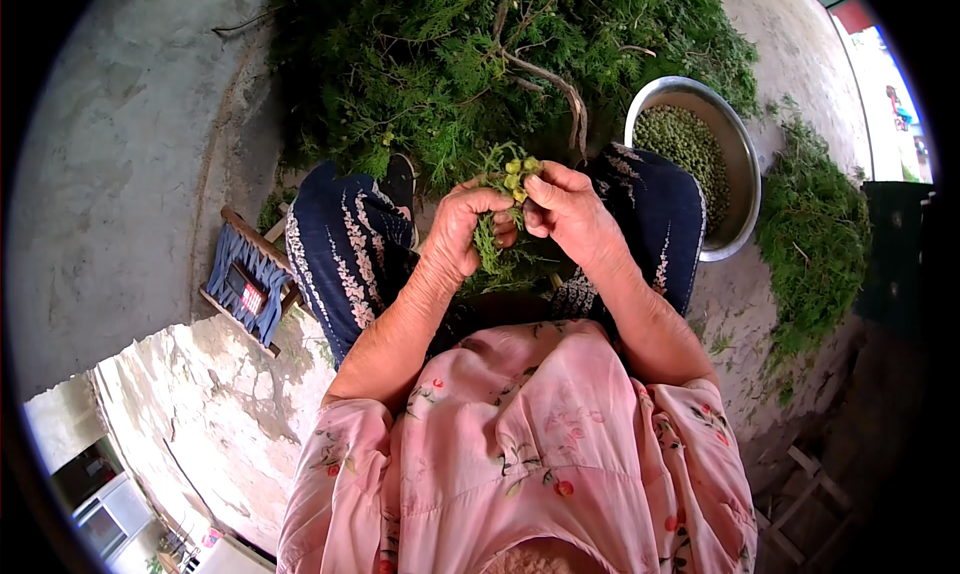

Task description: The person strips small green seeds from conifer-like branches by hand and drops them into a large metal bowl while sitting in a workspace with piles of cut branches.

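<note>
A bare, grey floor (110, 174) forms the ground of the scene, with a large pile of leafy green branches (440, 69) across the far side and a smaller heap of cuttings (815, 239) to the right. A bare brown stick (560, 82) lies on the large pile.

A seated person in a pink flowered blouse (520, 414) and dark patterned trousers (345, 264) works with both hands held together in front of the body, between the knees. The left hand (472, 222) is closed around a green sprig (485, 242), fingers curled inward. The right hand (568, 206) pinches, thumb and fingers closed, at the edge of a cluster of yellow-green berries (515, 174), which sits between the two hands at the top of the sprig.

Just beside the right knee stands a round metal bowl (742, 209), partly filled with small green berries (680, 146). Near the left knee is a low stool (226, 259) with a blue woven seat; a small dark device (245, 290) rests on it.
</note>
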Demonstrator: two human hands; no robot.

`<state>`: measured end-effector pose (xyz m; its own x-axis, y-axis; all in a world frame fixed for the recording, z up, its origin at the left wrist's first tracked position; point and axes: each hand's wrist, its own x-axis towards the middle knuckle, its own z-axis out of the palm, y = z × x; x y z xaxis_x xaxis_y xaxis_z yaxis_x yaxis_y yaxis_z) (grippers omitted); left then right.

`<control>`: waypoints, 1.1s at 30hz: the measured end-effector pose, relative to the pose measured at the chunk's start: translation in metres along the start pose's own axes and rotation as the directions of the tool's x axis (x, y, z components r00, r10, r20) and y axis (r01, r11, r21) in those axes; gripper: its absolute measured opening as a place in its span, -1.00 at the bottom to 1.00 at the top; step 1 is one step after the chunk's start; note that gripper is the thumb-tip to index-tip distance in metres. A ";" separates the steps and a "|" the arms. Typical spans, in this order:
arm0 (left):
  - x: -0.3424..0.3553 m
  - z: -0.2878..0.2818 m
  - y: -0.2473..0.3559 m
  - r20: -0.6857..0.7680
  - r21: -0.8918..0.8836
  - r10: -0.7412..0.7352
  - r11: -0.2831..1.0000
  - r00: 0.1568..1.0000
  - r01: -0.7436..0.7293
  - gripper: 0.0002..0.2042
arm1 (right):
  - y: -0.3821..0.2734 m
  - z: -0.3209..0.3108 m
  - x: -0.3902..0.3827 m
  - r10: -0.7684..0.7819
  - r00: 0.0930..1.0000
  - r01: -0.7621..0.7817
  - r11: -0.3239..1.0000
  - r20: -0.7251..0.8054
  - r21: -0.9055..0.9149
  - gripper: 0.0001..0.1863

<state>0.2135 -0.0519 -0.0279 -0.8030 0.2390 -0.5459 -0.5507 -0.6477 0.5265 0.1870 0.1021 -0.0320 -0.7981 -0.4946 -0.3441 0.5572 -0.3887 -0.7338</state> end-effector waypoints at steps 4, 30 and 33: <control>0.000 -0.001 0.000 0.016 -0.011 -0.023 1.000 1.000 0.023 -0.89 | -0.002 -0.004 -0.001 0.050 0.998 -0.052 0.997 0.043 0.058 -0.78; 0.001 0.004 -0.003 -0.087 -0.027 0.049 0.998 0.995 -0.051 -0.87 | 0.004 0.009 -0.002 -0.153 0.987 0.144 0.979 -0.052 -0.141 -0.85; 0.006 -0.003 -0.004 -0.108 0.009 0.067 0.998 0.992 -0.067 -0.87 | 0.007 0.013 -0.002 -0.166 0.983 0.142 0.960 -0.082 -0.242 -0.80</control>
<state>0.2117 -0.0497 -0.0352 -0.8091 0.1154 -0.5763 -0.4980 -0.6554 0.5679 0.1949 0.0903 -0.0289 -0.8957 -0.3575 -0.2646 0.3661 -0.2551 -0.8949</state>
